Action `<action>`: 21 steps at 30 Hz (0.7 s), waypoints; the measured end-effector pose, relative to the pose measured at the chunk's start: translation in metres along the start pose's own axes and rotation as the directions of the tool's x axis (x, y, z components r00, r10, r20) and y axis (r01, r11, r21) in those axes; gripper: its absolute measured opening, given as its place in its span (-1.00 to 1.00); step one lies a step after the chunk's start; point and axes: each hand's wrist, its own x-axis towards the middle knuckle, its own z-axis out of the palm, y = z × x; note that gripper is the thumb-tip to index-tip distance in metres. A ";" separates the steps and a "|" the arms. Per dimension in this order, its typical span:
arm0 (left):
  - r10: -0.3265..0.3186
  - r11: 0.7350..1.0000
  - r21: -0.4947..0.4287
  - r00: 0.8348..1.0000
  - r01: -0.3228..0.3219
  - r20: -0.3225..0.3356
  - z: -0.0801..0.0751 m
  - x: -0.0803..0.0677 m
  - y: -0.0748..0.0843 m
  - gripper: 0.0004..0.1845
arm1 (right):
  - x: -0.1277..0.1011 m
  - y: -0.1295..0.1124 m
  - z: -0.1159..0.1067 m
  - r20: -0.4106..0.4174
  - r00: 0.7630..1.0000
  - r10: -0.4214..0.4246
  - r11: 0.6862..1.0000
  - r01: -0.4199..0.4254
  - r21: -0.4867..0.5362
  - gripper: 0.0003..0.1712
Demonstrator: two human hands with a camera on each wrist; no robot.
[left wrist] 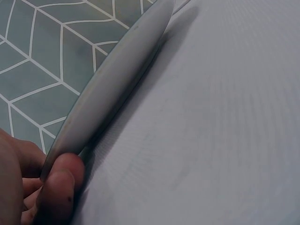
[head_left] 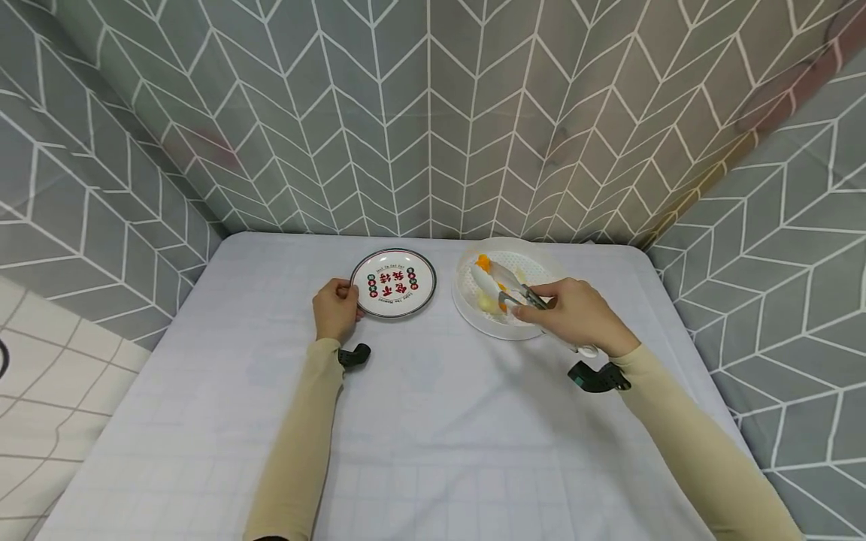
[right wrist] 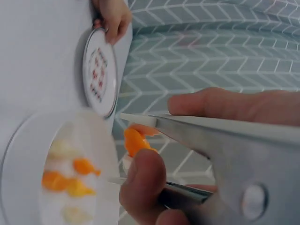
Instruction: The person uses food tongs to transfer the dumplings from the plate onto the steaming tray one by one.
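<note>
My left hand [head_left: 346,299] pinches the near left rim of a small white plate [head_left: 394,282] with red and green print, lying flat on the table. From the left wrist the plate's edge [left wrist: 117,79] is seen side-on, with my thumb [left wrist: 61,187] on it. My right hand [head_left: 544,304] grips metal tongs [head_left: 504,285] over a white perforated bowl [head_left: 461,306]. The bowl [right wrist: 28,127] holds several orange and yellow food pieces [right wrist: 70,180]. An orange piece [right wrist: 133,140] sits between the arms of the tongs [right wrist: 211,136], near their tips.
A pale cloth covers the table [head_left: 433,421], with bare cloth in front of both dishes. Grey chevron-patterned walls [head_left: 433,113] close in the back and both sides. The bowl stands right of the plate, a small gap between them.
</note>
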 end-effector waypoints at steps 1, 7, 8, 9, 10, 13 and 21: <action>0.002 1.000 -0.004 1.000 -0.002 0.001 0.001 0.000 0.000 -0.71 | -0.003 0.004 -0.003 0.004 1.000 0.011 1.000 -0.011 -0.004 -0.14; 0.008 1.000 0.003 1.000 -0.008 0.000 0.000 0.001 0.000 -0.70 | -0.016 0.027 -0.016 0.042 0.996 0.084 0.996 -0.083 -0.026 -0.10; 0.006 1.000 0.006 1.000 -0.006 -0.001 -0.001 0.002 0.000 -0.70 | -0.018 0.030 -0.018 0.047 0.995 0.090 0.996 -0.089 -0.031 -0.10; 0.004 1.000 0.005 1.000 -0.004 -0.003 -0.001 0.002 0.000 -0.70 | -0.019 0.032 -0.019 0.051 0.994 0.094 0.995 -0.092 -0.034 -0.10; 0.003 1.000 0.007 1.000 -0.003 -0.004 -0.002 0.003 0.001 -0.70 | -0.020 0.034 -0.021 0.056 0.994 0.098 0.995 -0.097 -0.037 -0.10; -0.006 1.000 0.007 1.000 0.006 -0.004 -0.002 0.003 0.001 -0.70 | -0.024 0.040 -0.026 0.066 0.992 0.109 0.993 -0.105 -0.055 -0.10; -0.007 1.000 0.009 1.000 0.007 -0.006 0.003 0.000 0.001 -0.71 | -0.031 0.050 -0.034 0.095 0.989 0.114 0.989 -0.104 -0.109 -0.14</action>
